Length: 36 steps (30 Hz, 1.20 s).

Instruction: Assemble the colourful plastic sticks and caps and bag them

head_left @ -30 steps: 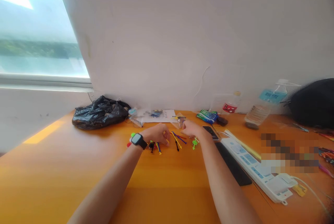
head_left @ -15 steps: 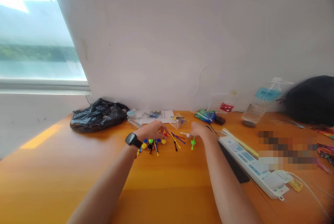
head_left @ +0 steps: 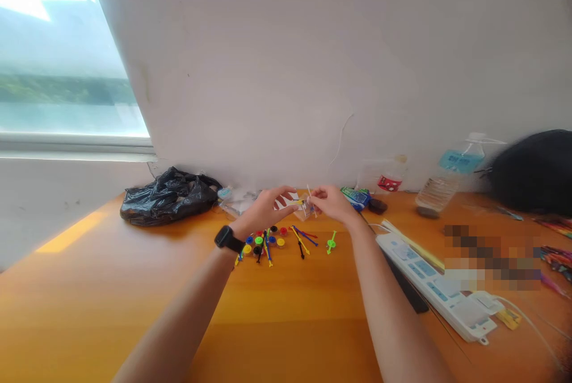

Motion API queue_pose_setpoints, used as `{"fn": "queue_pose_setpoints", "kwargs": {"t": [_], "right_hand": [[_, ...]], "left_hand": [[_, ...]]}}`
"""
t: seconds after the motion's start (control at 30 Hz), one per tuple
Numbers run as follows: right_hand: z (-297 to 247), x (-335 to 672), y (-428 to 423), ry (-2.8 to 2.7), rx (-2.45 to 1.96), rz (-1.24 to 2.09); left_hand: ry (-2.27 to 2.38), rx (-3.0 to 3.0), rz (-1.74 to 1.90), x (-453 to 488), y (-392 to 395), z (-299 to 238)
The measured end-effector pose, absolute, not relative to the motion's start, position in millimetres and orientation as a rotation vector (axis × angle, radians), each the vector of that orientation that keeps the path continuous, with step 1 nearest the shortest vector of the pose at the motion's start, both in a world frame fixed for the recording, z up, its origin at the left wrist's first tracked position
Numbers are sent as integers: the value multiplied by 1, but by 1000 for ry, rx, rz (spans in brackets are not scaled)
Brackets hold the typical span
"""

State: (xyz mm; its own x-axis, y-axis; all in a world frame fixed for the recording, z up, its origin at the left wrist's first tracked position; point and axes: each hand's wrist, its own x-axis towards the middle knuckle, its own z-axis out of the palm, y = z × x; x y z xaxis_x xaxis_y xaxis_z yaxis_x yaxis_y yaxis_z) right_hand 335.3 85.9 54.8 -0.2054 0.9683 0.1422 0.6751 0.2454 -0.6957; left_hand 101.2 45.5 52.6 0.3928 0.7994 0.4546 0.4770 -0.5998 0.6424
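Raised above the table, my right hand point(head_left: 329, 201) pinches a white arrow-shaped plastic stick point(head_left: 310, 193), which stands nearly upright at the fingertips. To its left is my left hand point(head_left: 271, 207), with a black watch on the wrist; its fingers and thumb are apart and nothing shows between them. Below the left hand lie several small round discs, among them a yellow disc point(head_left: 280, 243), beside several coloured arrow sticks point(head_left: 268, 250). More arrows point(head_left: 300, 240) cross each other to the right. A green arrow with a disc on it point(head_left: 331, 243) rests below my right hand.
Toward the wall is a black plastic bag point(head_left: 170, 198) on the left. A clear bag of small parts point(head_left: 304, 210) lies behind the hands. At right are a blue-green packet point(head_left: 355, 197), a large water bottle point(head_left: 440, 189), a white power strip point(head_left: 435, 282) and a black rounded object point(head_left: 531, 171).
My right hand has lifted the white arrow off the table and moved up and left. My left hand has risen away from the discs, closer to the right hand.
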Motion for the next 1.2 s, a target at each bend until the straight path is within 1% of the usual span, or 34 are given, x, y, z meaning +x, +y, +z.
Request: {"fn": "queue_pose_setpoints", "kwargs": {"t": [0.07,0.17,0.5,0.6,0.67,0.83,0.97,1.13,1.2], "right_hand": [[64,323,77,-1813,-1182,1019],[66,307,68,-1673,-959,1270],[38,293,68,-1694,-840,1619],[31,289,68,-1699,-841,1679],[25,287,69,-1795,-955,1606],[7,286,77,-2076,-1421,1170],[1,293,80,-2183,-1618,1030],[12,287,75,-2240,-1625,758],[18,278,70,-2325,-1525,751]], "left_hand": [[1012,2192,1154,106,39,62],[955,2174,1182,107,33,72],[1057,2226,950,91,40,65],[1055,2206,870,89,41,65],[1081,2195,824,87,42,64],[1202,2228,647,74,45,60],[1273,2248,467,66,46,58],[1266,2222,316,64,44,62],[1290,2228,315,63,43,64]]}}
